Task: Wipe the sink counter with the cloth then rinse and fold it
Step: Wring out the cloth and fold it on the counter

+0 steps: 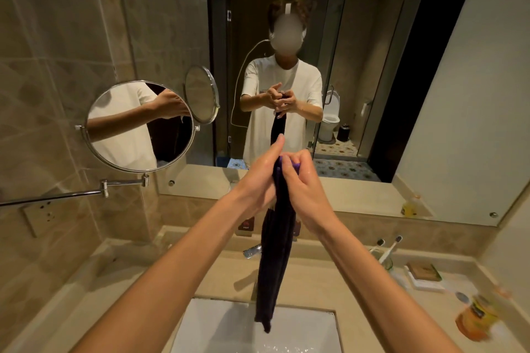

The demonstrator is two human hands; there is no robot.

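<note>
A dark purple cloth point(276, 261) hangs in a long narrow strip above the white sink basin point(223, 329). Its top end is pinched between both hands at chest height. My left hand point(259, 180) presses against the cloth's left side with fingers stretched upward. My right hand point(301, 180) is curled around the top edge of the cloth. Both hands look wet. The cloth's lower tip dangles just over the basin's rear rim. The beige stone counter point(315, 281) surrounds the basin.
A chrome faucet point(252, 251) sits behind the cloth. Toothbrushes in a glass point(385, 252), a soap tray point(424, 275) and an orange bottle point(476, 318) stand on the right. A round swing-arm mirror point(140, 126) juts out on the left; the wall mirror shows a person.
</note>
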